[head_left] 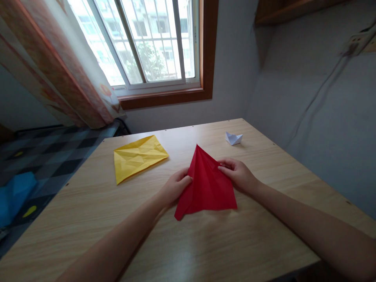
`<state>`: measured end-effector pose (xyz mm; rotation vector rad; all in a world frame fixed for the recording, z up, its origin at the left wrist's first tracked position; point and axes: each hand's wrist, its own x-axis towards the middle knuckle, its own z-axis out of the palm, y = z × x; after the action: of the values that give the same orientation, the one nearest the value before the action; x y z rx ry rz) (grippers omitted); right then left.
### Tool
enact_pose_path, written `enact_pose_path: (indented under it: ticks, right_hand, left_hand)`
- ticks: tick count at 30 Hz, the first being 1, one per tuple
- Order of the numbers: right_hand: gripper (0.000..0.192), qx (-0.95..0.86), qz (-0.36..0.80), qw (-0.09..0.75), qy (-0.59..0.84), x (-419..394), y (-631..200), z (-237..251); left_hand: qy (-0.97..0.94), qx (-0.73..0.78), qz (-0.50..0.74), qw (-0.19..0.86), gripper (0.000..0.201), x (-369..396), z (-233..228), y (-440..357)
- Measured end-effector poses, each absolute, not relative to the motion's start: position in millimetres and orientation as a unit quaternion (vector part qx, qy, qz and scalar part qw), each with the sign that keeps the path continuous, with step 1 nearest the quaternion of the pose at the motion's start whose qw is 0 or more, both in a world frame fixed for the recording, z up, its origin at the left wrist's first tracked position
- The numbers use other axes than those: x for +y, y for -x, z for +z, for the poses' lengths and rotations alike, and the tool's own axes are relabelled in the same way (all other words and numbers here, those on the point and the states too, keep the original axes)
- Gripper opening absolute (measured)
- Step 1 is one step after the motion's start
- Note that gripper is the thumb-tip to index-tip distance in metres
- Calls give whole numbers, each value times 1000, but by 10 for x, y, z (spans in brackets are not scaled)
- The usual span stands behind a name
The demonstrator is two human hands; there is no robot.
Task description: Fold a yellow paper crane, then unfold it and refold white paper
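Lying at the far left, a blue thing sits on a dark checked cloth, partly cut off by the edge of the view. Above it, a patterned curtain in orange and white hangs at a slant. Next comes the pale wooden bench, and on its left part lies a sheet of yellow paper, crossed by many creases. Behind the bench is a window with a brown wooden frame, bars showing beyond the glass.

Right of the yellow paper and nearer the person, the left hand is closed on the left edge of the red paper, thumb on the near face and fingers mostly hidden. The red paper is over the middle of the bench, between the two hands, with its pointed tip away from the person and its wide, uneven edge towards them; folds fan down from the tip. At its right edge, the right hand grips it between thumb and fingers, nearly closed.

Just beyond the right hand, near the far right corner, a small white paper boat stands on the bench, apart from the red paper. Farther right, a wooden shelf juts from the wall, and a cord runs down from a socket.
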<state>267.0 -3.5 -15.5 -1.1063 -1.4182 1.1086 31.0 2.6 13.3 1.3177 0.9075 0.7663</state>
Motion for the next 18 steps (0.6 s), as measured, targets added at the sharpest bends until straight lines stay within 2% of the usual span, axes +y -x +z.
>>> enact_pose_path:
  ticks: [6, 18]
  right_hand:
    - [33, -472, 569, 518, 430, -22, -2647, -110]
    - [31, -450, 589, 520, 424, -9, -2663, -137]
  left_hand:
    - [-530, 422, 332, 657, 21, 96, 118, -240]
    - [-548, 422, 323, 647, 19, 126, 101, -231]
